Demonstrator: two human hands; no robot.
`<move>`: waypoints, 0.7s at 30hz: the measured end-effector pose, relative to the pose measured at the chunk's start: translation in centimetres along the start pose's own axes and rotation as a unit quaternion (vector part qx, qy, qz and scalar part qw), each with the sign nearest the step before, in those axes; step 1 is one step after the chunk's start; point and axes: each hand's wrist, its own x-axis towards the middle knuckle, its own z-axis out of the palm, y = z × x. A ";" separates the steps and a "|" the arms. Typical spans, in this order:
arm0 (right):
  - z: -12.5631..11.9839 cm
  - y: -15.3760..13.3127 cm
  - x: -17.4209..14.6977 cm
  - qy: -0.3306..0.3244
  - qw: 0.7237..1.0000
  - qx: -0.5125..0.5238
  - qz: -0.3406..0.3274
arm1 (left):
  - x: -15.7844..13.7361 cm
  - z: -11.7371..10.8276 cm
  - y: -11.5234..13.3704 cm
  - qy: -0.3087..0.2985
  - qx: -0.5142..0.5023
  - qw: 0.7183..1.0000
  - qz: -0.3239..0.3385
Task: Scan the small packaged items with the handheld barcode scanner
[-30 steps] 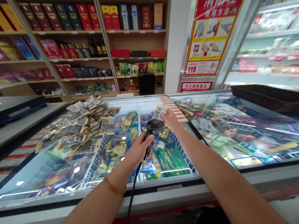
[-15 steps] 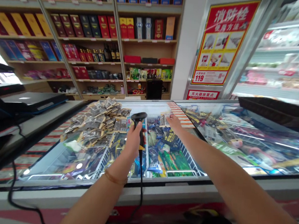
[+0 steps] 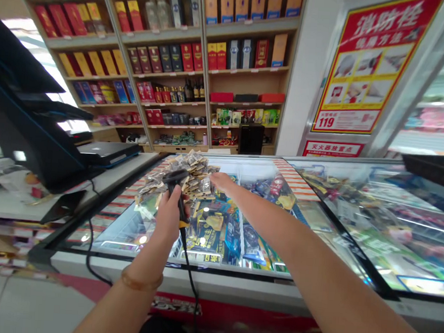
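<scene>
In the head view my left hand (image 3: 168, 216) is wrapped round the handle of a black barcode scanner (image 3: 176, 176), whose cord hangs down over the freezer edge. My right hand (image 3: 223, 182) reaches across to the right side of a heap of small clear packets (image 3: 191, 164) with tan edges. Its fingers are pinched at one small packet (image 3: 207, 186); the fingertips are partly hidden. The heap lies on the glass top of a chest freezer (image 3: 252, 166), and bagged frozen goods (image 3: 213, 234) show through the glass.
A dark monitor (image 3: 32, 107) and a flat black device (image 3: 109, 151) stand on the counter at left. A black tray (image 3: 434, 171) sits at the right. Shelves of boxes (image 3: 248, 57) and a red fire-hydrant poster (image 3: 369, 70) are behind.
My right hand has moved left from the freezer's striped strip, where it held a packet, to the heap. The view has swung left, and the scanner is now in front of the heap.
</scene>
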 end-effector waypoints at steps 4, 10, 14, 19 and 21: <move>-2.2 0.9 -0.8 0.021 0.999 0.012 0.038 | -0.1 1.4 -0.4 -0.018 -0.003 1.000 -0.009; -13.1 5.4 -4.2 0.118 0.991 -0.065 0.014 | -1.4 7.3 -2.6 -0.089 0.003 0.995 -0.040; -24.2 8.9 -8.8 0.260 0.954 -0.144 0.032 | -2.8 11.7 -4.5 -0.165 0.005 0.984 -0.061; -37.6 11.3 -16.5 0.457 0.869 -0.188 0.030 | -4.1 15.5 -7.2 -0.252 0.010 0.964 -0.085; -41.5 11.9 -19.2 0.484 0.864 -0.137 -0.019 | -4.3 16.1 -8.3 -0.273 0.014 0.958 -0.090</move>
